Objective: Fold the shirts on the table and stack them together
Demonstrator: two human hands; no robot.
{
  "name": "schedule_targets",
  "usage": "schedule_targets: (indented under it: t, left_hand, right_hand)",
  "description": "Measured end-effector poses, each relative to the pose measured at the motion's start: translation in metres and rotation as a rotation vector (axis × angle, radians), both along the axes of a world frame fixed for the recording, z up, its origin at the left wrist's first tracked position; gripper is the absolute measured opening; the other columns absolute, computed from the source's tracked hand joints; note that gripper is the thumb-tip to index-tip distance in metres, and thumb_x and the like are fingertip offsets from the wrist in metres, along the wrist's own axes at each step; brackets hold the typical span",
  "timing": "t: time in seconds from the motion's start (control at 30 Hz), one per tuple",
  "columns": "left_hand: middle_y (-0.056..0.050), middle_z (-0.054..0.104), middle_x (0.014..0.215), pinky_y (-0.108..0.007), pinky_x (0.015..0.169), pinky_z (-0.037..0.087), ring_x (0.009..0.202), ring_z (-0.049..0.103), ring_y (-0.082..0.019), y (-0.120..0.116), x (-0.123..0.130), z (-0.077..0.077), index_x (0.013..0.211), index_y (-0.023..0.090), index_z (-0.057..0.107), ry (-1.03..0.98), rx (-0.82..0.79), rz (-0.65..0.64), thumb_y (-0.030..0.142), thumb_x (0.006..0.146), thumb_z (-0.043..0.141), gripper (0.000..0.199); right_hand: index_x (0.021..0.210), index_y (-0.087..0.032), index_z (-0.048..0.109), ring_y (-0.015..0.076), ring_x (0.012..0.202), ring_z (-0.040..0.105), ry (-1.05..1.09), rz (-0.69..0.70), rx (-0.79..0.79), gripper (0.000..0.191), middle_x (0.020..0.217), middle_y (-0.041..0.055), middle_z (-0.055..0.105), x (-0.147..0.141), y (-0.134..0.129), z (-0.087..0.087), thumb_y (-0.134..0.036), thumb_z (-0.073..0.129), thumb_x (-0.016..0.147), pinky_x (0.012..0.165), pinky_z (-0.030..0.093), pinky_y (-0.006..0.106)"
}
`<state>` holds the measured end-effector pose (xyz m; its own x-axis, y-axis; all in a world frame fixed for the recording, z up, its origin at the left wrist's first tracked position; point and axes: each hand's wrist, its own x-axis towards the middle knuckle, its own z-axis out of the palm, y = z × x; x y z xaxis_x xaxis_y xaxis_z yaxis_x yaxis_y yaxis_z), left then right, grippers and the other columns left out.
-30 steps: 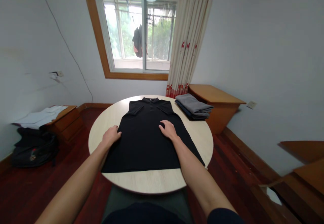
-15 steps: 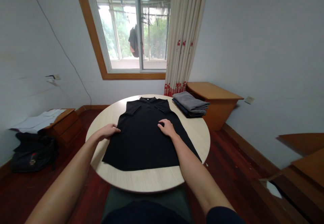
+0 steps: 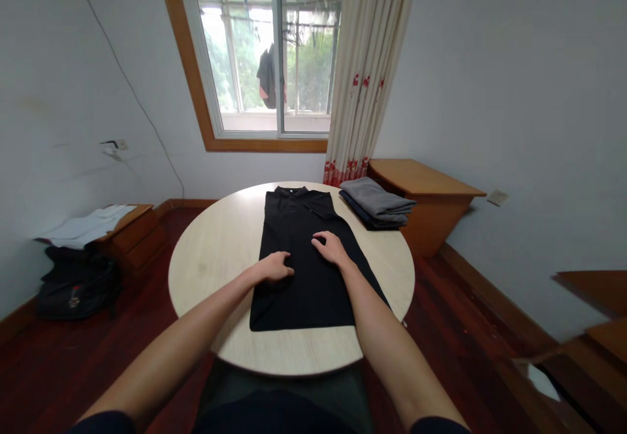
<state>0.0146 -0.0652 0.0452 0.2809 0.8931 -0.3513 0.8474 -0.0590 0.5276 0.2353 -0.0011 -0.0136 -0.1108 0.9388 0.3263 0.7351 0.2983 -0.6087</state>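
Observation:
A black short-sleeved polo shirt (image 3: 304, 303) lies on the round pale wooden table (image 3: 206, 251), its collar toward the window. The shirt's left side is folded inward, making a straight left edge; the right sleeve still shows. My left hand (image 3: 275, 267) rests on the folded left part, thumb and forefinger apart, the other fingers hidden beneath it. On the shirt's right half lies my right hand (image 3: 331, 248), its fingers slightly curved and apart from the thumb, gripping nothing that I can see.
Folded clothes (image 3: 377, 200), grey on top of darker ones, are stacked at the table's back right. Behind them stands a wooden desk (image 3: 426, 179). A low cabinet (image 3: 140, 231) with papers and a black bag (image 3: 78, 287) are at the left.
My left hand has moved right from the shirt's left edge, carrying that side inward, and its thumb and forefinger have parted. My right hand stays on the shirt. The view has shifted slightly.

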Motion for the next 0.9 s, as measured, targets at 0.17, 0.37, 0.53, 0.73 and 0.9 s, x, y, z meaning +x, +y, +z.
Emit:
schedule_targets:
  t: [0.17,0.37,0.53,0.73,0.9]
  left_hand:
    - [-0.01,0.074,0.096,-0.027,0.065,0.049,0.084,0.069,-0.023,0.0,-0.027,0.014,0.126,0.012,0.065,0.135,0.071,-0.159,0.044,0.081,0.069,0.055]
    - [0.002,0.059,0.057,-0.026,0.056,0.042,0.058,0.059,-0.016,-0.005,-0.042,0.021,0.07,0.019,0.056,0.045,-0.061,-0.227,0.038,0.075,0.071,0.024]
    - [0.004,0.062,0.055,-0.023,0.05,0.042,0.045,0.055,-0.012,-0.017,-0.027,0.028,0.085,0.02,0.053,-0.32,-0.318,-0.159,0.045,0.08,0.069,0.03]
    - [-0.006,0.075,0.077,-0.028,0.058,0.048,0.053,0.061,-0.015,-0.021,-0.025,0.021,0.106,0.016,0.061,-0.374,-0.354,-0.202,0.051,0.087,0.063,0.04]
    - [-0.015,0.07,0.124,-0.044,0.1,0.047,0.115,0.064,-0.029,-0.029,-0.039,-0.011,0.118,0.015,0.067,-0.084,0.509,-0.179,0.045,0.096,0.051,0.041]
  right_hand:
    - [0.11,-0.017,0.074,0.0249,0.113,0.065,0.026,0.049,0.018,0.025,0.118,0.0113,0.072,-0.003,-0.001,0.001,-0.029,0.063,0.091,0.103,0.046,0.038]
    - [0.109,-0.016,0.074,0.0247,0.111,0.066,0.042,0.061,0.011,0.024,0.117,0.0115,0.072,-0.006,-0.004,0.003,-0.027,0.064,0.09,0.102,0.047,0.038]
    - [0.109,-0.017,0.074,0.0237,0.111,0.067,0.069,0.086,0.009,0.024,0.117,0.0108,0.073,-0.008,-0.006,0.004,-0.027,0.064,0.09,0.103,0.047,0.037]
    - [0.111,-0.017,0.073,0.0227,0.104,0.069,0.114,0.099,-0.01,0.025,0.113,0.0101,0.075,-0.008,-0.008,0.004,-0.027,0.065,0.089,0.096,0.051,0.036]
    - [0.111,-0.017,0.074,0.0217,0.099,0.07,0.131,0.147,-0.012,0.026,0.109,0.0094,0.075,-0.013,-0.008,0.001,-0.028,0.066,0.089,0.092,0.052,0.035]
